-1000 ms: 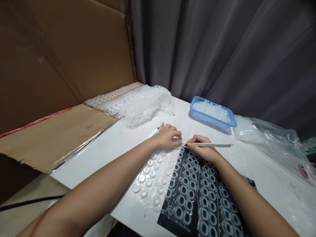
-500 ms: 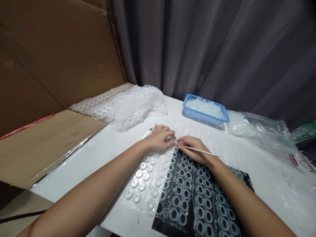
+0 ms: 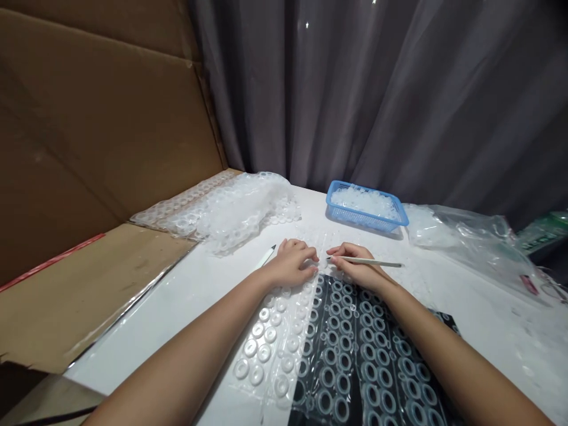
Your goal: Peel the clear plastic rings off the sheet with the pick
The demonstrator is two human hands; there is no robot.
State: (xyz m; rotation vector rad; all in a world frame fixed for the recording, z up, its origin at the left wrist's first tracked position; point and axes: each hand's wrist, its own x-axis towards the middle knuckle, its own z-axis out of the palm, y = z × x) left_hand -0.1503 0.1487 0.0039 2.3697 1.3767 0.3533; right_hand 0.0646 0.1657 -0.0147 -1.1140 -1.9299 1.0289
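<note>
- Head view: left hand (image 3: 293,263) half-curled at the sheet (image 3: 265,353), whether it pinches I cannot tell
- Right hand (image 3: 358,271) grips the tool (image 3: 377,261)
- Sheet lies across mat (image 3: 356,381) and surface (image 3: 186,293)
- A slip could jab the tool into the nearby left hand

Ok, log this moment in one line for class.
left hand: at ringed clear sheet, hold unclear | right hand: holds slim tool | blue basket: beyond hands, holding translucent pieces

Ring sheet (image 3: 377,375) partly beyond bottom edge
</note>
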